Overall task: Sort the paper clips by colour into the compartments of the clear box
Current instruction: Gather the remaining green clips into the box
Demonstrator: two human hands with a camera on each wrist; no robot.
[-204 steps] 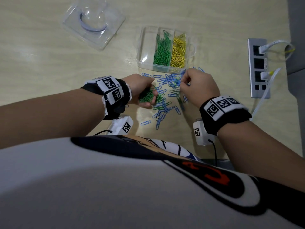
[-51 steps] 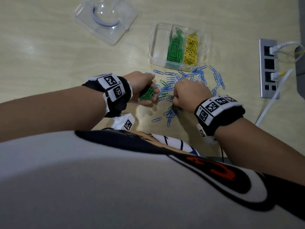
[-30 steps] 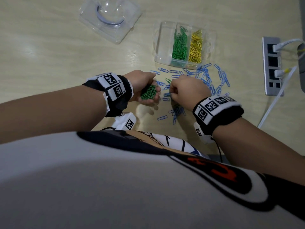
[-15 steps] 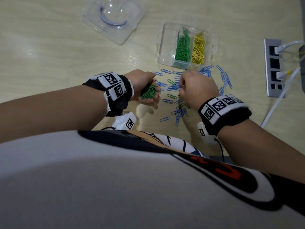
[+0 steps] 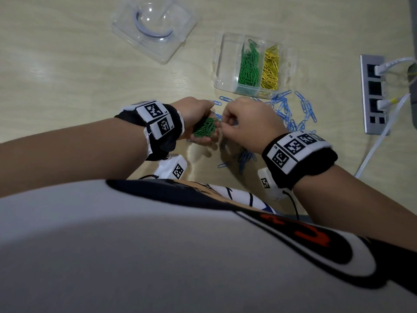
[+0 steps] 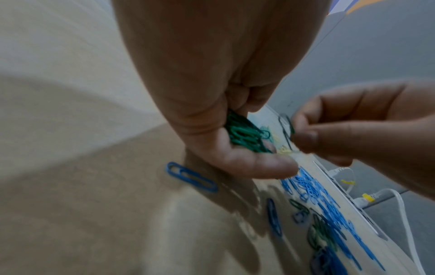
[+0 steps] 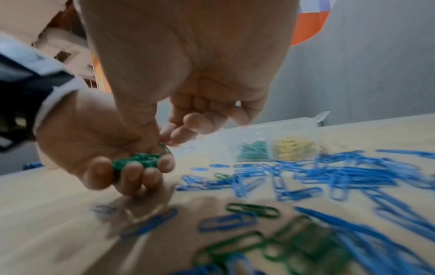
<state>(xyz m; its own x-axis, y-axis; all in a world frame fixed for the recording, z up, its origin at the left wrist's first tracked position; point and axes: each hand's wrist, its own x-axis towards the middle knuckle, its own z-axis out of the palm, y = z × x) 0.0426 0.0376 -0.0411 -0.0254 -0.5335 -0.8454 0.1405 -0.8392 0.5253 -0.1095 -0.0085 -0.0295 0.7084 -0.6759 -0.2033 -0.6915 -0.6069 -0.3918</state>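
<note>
2 hands meet over the table [image 5: 67, 71], a bit toward the person from the box. Going left to right: the lid [image 5: 155, 28] lies far left at the back. The left hand [image 5: 196, 118] cups a bunch of green clips [image 5: 205, 129], fingers curled under and around them. Right next to it, the right hand [image 5: 246, 125] pinches 1 green clip [image 6: 286, 128] between thumb and fingertips, right at the bunch. The box [image 5: 228, 62] sits behind the hands, green in the middle slot, yellow clips [image 5: 270, 68] in the slot to its right. Blue clips [image 5: 302, 111] are scattered between box and hands, a few green ones mixed in. A power strip [image 5: 374, 93] is far right.
</note>
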